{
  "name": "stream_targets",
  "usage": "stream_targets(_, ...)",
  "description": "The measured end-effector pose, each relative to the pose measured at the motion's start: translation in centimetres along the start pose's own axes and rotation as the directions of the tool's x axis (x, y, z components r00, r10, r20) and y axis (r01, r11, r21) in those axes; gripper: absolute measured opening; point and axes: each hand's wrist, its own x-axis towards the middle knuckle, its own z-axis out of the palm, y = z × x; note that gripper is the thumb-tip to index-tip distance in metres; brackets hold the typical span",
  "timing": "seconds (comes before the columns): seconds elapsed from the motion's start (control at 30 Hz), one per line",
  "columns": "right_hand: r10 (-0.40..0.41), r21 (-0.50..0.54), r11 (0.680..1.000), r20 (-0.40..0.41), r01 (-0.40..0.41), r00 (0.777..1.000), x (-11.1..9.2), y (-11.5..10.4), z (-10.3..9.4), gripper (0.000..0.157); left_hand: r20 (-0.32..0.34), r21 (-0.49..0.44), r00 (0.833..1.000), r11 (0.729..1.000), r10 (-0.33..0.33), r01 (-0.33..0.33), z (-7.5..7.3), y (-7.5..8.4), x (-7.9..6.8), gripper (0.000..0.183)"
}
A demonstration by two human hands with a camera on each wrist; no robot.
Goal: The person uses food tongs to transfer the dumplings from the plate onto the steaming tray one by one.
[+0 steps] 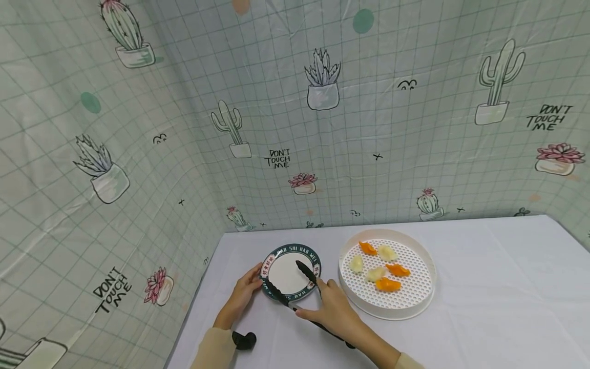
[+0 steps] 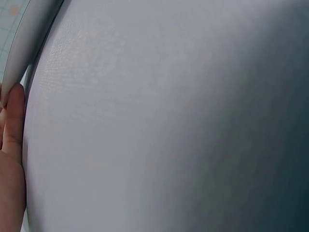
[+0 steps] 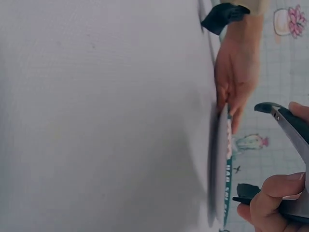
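Note:
My left hand (image 1: pixel 243 293) grips the left rim of a round plate (image 1: pixel 287 272), white in the middle with a dark green lettered border. In the right wrist view, that hand's thumb and fingers (image 3: pixel 234 116) meet at the plate's edge. My right hand (image 1: pixel 336 312) holds black-tipped tongs (image 1: pixel 280 295), whose two arms stand spread above the plate with nothing between the tips. Right of the plate is a white perforated round tray (image 1: pixel 400 313). On it lie orange dumplings (image 1: pixel 388 285) and pale yellow dumplings (image 1: pixel 387 252), spaced apart.
A white cloth (image 1: pixel 498 287) covers the table. Patterned curtains with cactus prints (image 1: pixel 369 128) stand behind it and at the left. A black strap-like piece (image 1: pixel 244 341) sits at my left wrist, by the beige sleeve (image 1: pixel 215 348).

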Motion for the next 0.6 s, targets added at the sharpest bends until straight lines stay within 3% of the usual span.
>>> stream_targets(0.6, 0.039, 0.014, 0.999, -0.005, -0.039, 0.999, 1.3, 0.9, 1.0, 0.098, -0.01, 0.037, 1.0, 0.999, 0.007, -0.006, 0.0, -0.2, 0.2, 0.051)
